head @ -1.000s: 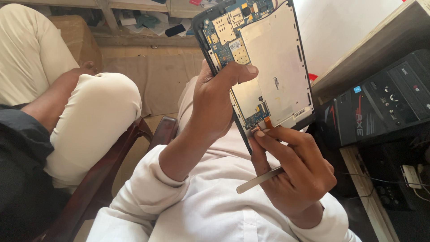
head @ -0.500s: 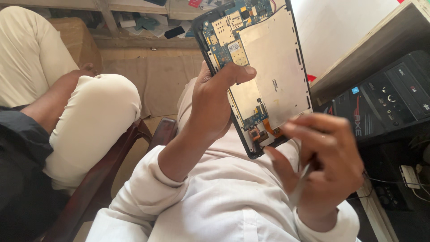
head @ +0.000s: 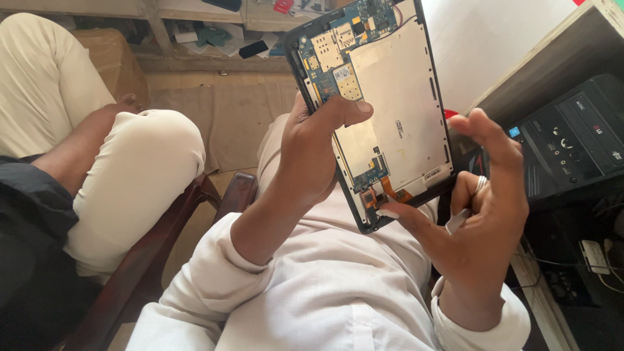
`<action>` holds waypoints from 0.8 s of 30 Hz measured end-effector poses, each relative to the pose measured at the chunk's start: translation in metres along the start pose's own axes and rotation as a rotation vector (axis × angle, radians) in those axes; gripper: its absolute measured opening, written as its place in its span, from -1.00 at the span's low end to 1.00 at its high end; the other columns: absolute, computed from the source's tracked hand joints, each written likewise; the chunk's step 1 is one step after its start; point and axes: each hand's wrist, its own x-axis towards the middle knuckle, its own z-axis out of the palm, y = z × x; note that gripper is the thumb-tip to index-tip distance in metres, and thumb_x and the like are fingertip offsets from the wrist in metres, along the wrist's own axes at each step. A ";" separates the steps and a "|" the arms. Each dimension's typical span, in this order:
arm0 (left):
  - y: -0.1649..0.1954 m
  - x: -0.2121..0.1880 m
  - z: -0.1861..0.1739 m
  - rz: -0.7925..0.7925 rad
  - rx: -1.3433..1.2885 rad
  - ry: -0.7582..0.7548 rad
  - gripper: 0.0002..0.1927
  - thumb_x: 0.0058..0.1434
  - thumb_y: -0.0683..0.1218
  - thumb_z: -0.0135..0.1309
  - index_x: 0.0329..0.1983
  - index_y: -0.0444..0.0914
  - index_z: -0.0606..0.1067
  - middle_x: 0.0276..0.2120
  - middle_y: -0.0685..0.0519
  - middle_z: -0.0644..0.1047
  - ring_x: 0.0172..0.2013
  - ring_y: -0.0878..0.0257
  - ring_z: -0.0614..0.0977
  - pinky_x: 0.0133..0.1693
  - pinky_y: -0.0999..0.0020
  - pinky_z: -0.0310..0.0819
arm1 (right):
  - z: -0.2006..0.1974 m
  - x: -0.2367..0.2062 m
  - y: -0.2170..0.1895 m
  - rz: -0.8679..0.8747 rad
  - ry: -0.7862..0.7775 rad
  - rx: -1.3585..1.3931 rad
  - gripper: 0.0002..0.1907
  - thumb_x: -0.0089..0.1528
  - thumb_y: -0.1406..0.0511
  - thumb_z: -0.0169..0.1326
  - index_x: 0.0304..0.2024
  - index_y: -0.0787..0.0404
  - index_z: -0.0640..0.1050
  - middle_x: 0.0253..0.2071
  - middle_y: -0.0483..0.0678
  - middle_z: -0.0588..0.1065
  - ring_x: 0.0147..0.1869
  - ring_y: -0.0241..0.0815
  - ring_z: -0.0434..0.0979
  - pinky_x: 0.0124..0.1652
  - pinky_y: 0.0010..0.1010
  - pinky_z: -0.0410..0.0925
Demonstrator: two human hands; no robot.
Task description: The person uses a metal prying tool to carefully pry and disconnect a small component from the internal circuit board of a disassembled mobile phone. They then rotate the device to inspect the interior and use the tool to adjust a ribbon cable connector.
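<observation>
Two hands are busy on one opened-up tablet [head: 390, 104], a black-framed slab with its back cover off, so the silvery metal shield plate and the blue circuit board [head: 331, 52] along its upper and left side are laid bare. It is held up in the air above the lap, tilted, with its top end pointing away toward the floor and shelf clutter. The left hand [head: 312, 156] is clamped round the tablet's left edge, palm behind it and thumb laid across the front onto the metal plate, so the whole thing is carried by that hand. The right hand [head: 484, 214] is kept at the lower right corner: its thumb tip is pressed against the bottom edge just beside the small orange flex cable [head: 396, 194], while the other fingers are spread loosely open above and to the right, not closed on the tablet. A thin pale tool [head: 457, 221], maybe a spudger, is tucked in that hand between palm and ring finger; how firmly it is gripped can't be told. A ring is worn on one of those fingers. White sleeves and a white shirt fill the bottom. To the left, another person's cream-trousered knee [head: 143, 175] is seen resting by a dark wooden chair arm [head: 162, 253]. On the right, a black electronic unit with buttons [head: 572, 143] is parked under a wooden bench [head: 552, 58].
</observation>
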 end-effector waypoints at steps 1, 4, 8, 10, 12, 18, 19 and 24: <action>0.000 0.000 0.000 0.005 0.007 -0.003 -0.63 0.12 -0.23 0.11 0.01 -0.40 0.42 -0.17 -0.09 0.54 -0.15 0.18 0.58 -0.05 0.30 0.48 | -0.001 0.000 0.001 0.003 -0.002 -0.032 -0.01 0.01 0.07 0.48 0.36 0.28 0.34 0.20 -0.06 0.44 -0.30 -0.61 0.34 -0.46 -0.72 0.12; -0.001 0.000 0.001 0.024 0.015 -0.026 -0.63 0.14 -0.23 0.11 0.02 -0.42 0.41 -0.16 -0.10 0.53 -0.14 0.17 0.57 -0.05 0.29 0.47 | 0.001 0.001 0.002 0.008 0.009 -0.147 0.00 -0.06 0.04 0.48 0.31 0.30 0.38 0.13 -0.03 0.48 -0.34 -0.57 0.32 -0.50 -0.68 0.07; -0.003 0.000 0.002 0.021 0.055 -0.012 -0.61 0.11 -0.22 0.11 0.02 -0.39 0.41 -0.15 -0.09 0.53 -0.14 0.19 0.56 -0.04 0.30 0.46 | 0.003 -0.001 0.003 -0.025 0.017 -0.169 0.01 -0.04 -0.03 0.48 0.32 0.29 0.39 0.12 -0.05 0.44 -0.24 -0.56 0.36 -0.47 -0.69 0.10; -0.003 0.000 0.003 0.026 0.066 -0.015 -0.62 0.12 -0.21 0.11 0.02 -0.40 0.41 -0.15 -0.09 0.53 -0.13 0.19 0.55 -0.02 0.31 0.44 | 0.004 -0.002 0.004 -0.049 0.015 -0.216 -0.02 -0.03 -0.04 0.48 0.29 0.29 0.42 0.13 -0.05 0.42 -0.26 -0.56 0.35 -0.47 -0.69 0.13; -0.004 -0.001 0.003 0.025 0.085 0.004 -0.62 0.11 -0.21 0.12 0.01 -0.39 0.42 -0.15 -0.08 0.53 -0.13 0.20 0.55 -0.03 0.31 0.44 | 0.005 -0.002 0.006 -0.063 0.013 -0.271 -0.04 -0.03 -0.04 0.48 0.28 0.29 0.45 0.13 -0.04 0.41 -0.34 -0.57 0.29 -0.49 -0.69 0.12; -0.007 -0.001 0.002 0.026 0.111 0.015 -0.63 0.09 -0.20 0.14 -0.01 -0.37 0.44 -0.17 -0.06 0.52 -0.14 0.22 0.55 -0.04 0.32 0.44 | 0.005 -0.005 0.008 -0.058 0.012 -0.326 -0.08 -0.02 -0.03 0.49 0.26 0.27 0.50 0.16 -0.02 0.41 -0.48 -0.58 0.13 -0.54 -0.69 0.05; -0.008 -0.001 0.002 0.027 0.122 0.018 -0.64 0.09 -0.20 0.14 -0.02 -0.37 0.44 -0.18 -0.06 0.52 -0.14 0.22 0.55 -0.04 0.32 0.44 | 0.005 -0.006 0.008 -0.059 0.009 -0.334 -0.08 -0.01 -0.03 0.49 0.26 0.27 0.50 0.14 -0.01 0.41 -0.48 -0.58 0.14 -0.54 -0.69 0.05; -0.011 0.000 0.001 0.065 0.175 0.020 -0.69 0.12 -0.18 0.16 -0.08 -0.39 0.47 -0.18 -0.04 0.52 -0.13 0.24 0.54 -0.03 0.32 0.43 | 0.007 -0.005 0.010 -0.055 0.011 -0.331 -0.09 -0.01 -0.03 0.49 0.25 0.28 0.50 0.16 0.00 0.40 -0.50 -0.58 0.15 -0.55 -0.69 0.05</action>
